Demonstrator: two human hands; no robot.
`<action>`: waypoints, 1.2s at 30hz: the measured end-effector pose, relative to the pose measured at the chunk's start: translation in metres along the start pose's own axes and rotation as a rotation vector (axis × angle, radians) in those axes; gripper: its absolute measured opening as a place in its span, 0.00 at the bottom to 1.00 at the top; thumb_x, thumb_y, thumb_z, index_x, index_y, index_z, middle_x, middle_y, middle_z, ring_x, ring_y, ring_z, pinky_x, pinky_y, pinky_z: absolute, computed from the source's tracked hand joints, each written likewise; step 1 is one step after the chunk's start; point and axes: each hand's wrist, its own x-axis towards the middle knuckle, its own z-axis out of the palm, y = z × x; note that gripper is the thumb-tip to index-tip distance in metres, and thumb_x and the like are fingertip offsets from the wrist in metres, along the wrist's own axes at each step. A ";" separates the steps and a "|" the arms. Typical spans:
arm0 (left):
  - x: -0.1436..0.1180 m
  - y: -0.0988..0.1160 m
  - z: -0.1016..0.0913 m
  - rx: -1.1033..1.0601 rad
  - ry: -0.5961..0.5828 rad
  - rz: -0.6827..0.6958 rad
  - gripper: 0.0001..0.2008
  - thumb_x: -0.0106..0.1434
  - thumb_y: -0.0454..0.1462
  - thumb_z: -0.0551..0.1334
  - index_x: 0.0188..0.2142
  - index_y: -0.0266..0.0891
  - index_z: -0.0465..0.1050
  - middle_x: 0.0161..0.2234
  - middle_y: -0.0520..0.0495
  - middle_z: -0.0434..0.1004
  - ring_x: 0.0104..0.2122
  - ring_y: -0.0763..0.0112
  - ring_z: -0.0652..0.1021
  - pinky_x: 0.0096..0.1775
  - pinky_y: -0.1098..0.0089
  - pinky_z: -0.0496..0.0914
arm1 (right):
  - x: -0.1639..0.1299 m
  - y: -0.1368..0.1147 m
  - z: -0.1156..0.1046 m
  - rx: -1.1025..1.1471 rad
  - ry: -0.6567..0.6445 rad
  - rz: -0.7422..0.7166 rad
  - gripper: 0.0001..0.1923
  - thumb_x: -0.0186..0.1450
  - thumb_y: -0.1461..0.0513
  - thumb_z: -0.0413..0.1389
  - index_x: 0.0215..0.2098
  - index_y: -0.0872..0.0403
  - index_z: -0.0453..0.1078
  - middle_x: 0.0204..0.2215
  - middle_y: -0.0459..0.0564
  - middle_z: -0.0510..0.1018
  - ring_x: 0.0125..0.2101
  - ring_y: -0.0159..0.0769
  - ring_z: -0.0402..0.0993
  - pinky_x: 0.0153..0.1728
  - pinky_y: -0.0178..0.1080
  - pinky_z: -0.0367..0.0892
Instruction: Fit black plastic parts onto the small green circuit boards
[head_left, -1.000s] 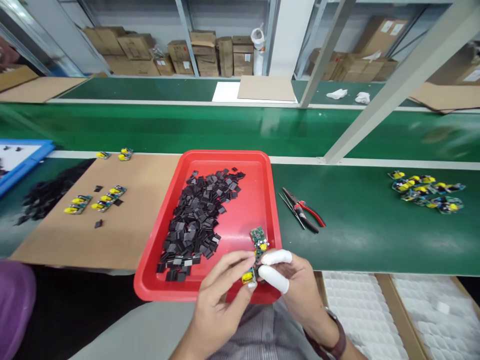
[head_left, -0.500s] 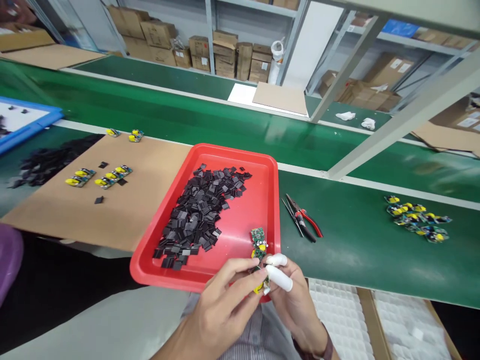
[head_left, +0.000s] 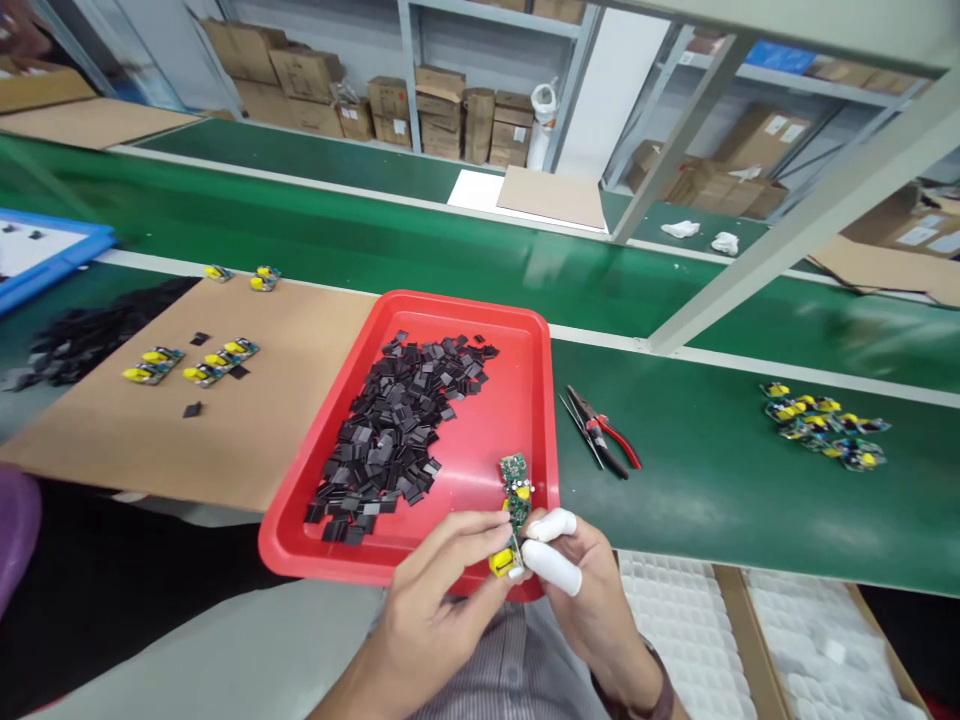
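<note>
In the head view, a small green circuit board (head_left: 512, 520) with a yellow part was pinched between the left hand (head_left: 439, 600) and the right hand (head_left: 581, 590), just over the near edge of the red tray (head_left: 525, 340). Black pieces (head_left: 397, 430) were heaped inside the tray; pliers (head_left: 604, 435) lay just right of it.

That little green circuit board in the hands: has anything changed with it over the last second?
Hardly. Both hands, left hand and right hand, pinch the circuit board with their fingers as before, over the red tray's near edge; only the view shifted. The black parts, pliers and boards on the cardboard sheet stayed put.
</note>
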 end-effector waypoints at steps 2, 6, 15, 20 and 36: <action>0.003 -0.001 0.000 -0.020 0.012 0.005 0.21 0.64 0.25 0.67 0.55 0.43 0.76 0.50 0.43 0.82 0.48 0.64 0.84 0.50 0.65 0.81 | 0.002 0.000 -0.001 0.002 -0.032 -0.008 0.08 0.55 0.64 0.74 0.31 0.51 0.81 0.32 0.45 0.81 0.26 0.31 0.79 0.29 0.33 0.77; 0.006 -0.002 0.002 -0.093 0.000 -0.006 0.20 0.63 0.25 0.68 0.52 0.43 0.77 0.49 0.43 0.82 0.47 0.64 0.84 0.47 0.65 0.83 | 0.006 -0.004 -0.004 0.044 -0.102 0.081 0.10 0.53 0.64 0.75 0.30 0.52 0.80 0.29 0.44 0.81 0.21 0.29 0.77 0.26 0.33 0.77; 0.000 -0.019 0.009 -0.296 -0.024 -0.091 0.19 0.64 0.23 0.65 0.51 0.44 0.77 0.53 0.41 0.82 0.50 0.59 0.84 0.51 0.58 0.81 | 0.001 -0.019 0.003 -0.346 -0.153 -0.259 0.08 0.61 0.69 0.67 0.34 0.49 0.79 0.32 0.46 0.80 0.34 0.34 0.80 0.36 0.35 0.75; 0.001 -0.024 0.012 -0.338 -0.020 -0.125 0.20 0.63 0.22 0.65 0.50 0.45 0.78 0.53 0.43 0.83 0.51 0.61 0.84 0.52 0.59 0.81 | -0.001 -0.020 0.008 -0.508 -0.134 -0.357 0.11 0.60 0.72 0.63 0.33 0.50 0.75 0.32 0.46 0.78 0.34 0.36 0.78 0.37 0.37 0.73; 0.000 -0.025 0.013 -0.375 -0.012 -0.214 0.23 0.60 0.21 0.67 0.51 0.45 0.78 0.51 0.45 0.84 0.50 0.63 0.84 0.52 0.65 0.80 | 0.007 -0.026 0.006 -0.594 -0.180 -0.316 0.09 0.60 0.71 0.64 0.32 0.52 0.73 0.29 0.44 0.74 0.28 0.32 0.71 0.33 0.36 0.69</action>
